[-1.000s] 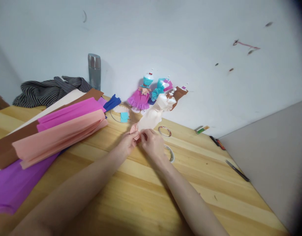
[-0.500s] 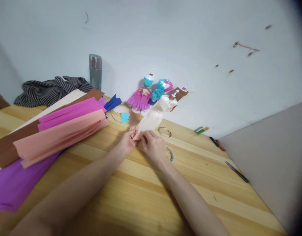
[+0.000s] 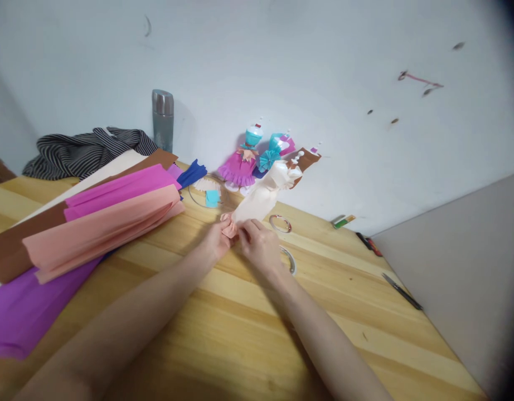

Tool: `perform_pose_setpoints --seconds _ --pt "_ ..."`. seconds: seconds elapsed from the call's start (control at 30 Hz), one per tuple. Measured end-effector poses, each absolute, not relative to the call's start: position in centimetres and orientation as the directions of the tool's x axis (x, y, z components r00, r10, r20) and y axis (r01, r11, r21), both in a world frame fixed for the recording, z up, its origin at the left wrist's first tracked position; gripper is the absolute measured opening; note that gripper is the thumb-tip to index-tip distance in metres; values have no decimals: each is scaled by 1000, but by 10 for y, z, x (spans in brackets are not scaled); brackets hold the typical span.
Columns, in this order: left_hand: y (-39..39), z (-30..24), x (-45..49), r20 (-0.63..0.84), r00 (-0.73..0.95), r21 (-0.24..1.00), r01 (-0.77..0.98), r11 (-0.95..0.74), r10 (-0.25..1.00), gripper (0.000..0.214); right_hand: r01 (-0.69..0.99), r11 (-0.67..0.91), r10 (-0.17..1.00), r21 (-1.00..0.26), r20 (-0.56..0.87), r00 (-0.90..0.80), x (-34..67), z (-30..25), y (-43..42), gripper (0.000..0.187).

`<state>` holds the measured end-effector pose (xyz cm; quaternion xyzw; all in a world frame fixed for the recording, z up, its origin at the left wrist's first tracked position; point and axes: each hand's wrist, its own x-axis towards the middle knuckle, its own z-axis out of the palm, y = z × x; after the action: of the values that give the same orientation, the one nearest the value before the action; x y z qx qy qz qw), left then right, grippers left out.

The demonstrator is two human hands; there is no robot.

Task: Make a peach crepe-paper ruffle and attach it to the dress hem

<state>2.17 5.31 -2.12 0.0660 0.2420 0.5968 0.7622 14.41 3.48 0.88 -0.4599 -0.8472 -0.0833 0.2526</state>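
A small white paper dress on a mini dress form leans away from me, its lower end between my hands. Gathered peach crepe paper trims that lower end. My left hand is closed on the peach trim from the left. From the right, my right hand pinches at the same hem, thumb and fingers together; its fingertips partly hide what they grip. Behind the white dress stand several other small dress forms, among them one with a pink skirt and turquoise top.
Crepe paper sheets lie piled at left, beside a striped cloth and a metal flask. Tape rolls sit right of my hands. A craft knife or scissors lies near the right edge, where a wall rises.
Almost nothing differs. My fingers shift very slightly at the peach hem, and the view has moved a little.
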Motion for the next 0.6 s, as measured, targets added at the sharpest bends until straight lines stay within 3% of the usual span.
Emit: perform_pose_setpoints --seconds 0.33,0.6 --pt "48 -15 20 -310 169 369 -885 283 936 14 884 444 796 -143 516 -316 141 5 38 18" --pt "44 -15 21 -199 189 396 -882 255 962 23 896 426 804 -124 506 -313 141 5 38 21"
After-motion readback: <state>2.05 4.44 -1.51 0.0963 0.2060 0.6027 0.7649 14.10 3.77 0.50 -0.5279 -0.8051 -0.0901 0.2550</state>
